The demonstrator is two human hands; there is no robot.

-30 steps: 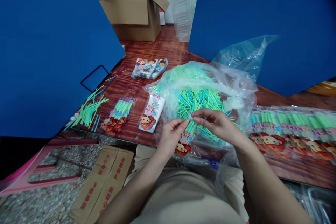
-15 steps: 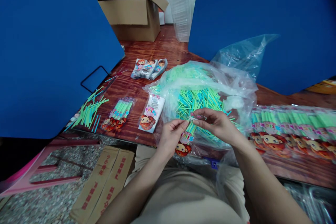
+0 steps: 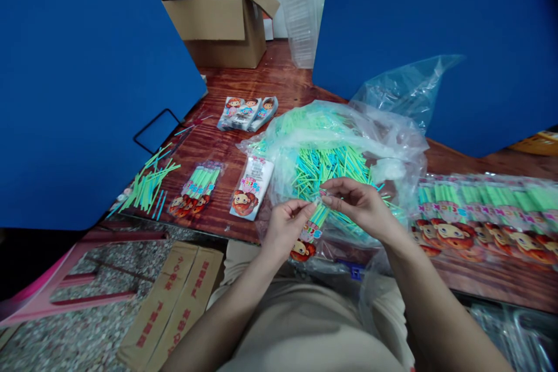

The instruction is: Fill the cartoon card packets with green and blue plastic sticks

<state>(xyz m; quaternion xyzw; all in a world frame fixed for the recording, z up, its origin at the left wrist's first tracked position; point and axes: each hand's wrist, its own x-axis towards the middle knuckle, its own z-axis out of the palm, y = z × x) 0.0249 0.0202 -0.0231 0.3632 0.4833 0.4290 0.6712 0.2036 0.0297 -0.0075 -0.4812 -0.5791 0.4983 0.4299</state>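
Observation:
Between my hands hangs a small printed plastic packet with green sticks inside and a cartoon head at its bottom. My left hand pinches its upper left edge. On the other side, my right hand grips the top edge between thumb and fingertips. Right behind them lies a large clear bag, its mouth open on a heap of green and blue sticks. Left of the bag rests a stack of flat printed packets, and beside it several filled packets.
Loose sticks lie at the table's left edge. A row of filled packets spans the right side. More printed packets and a cardboard box stand farther back. Blue panels rise on both sides.
Both hands have shifted slightly and the fingertips have drawn closer together at the packet's top edge. The top flap now looks folded down or gathered between them.

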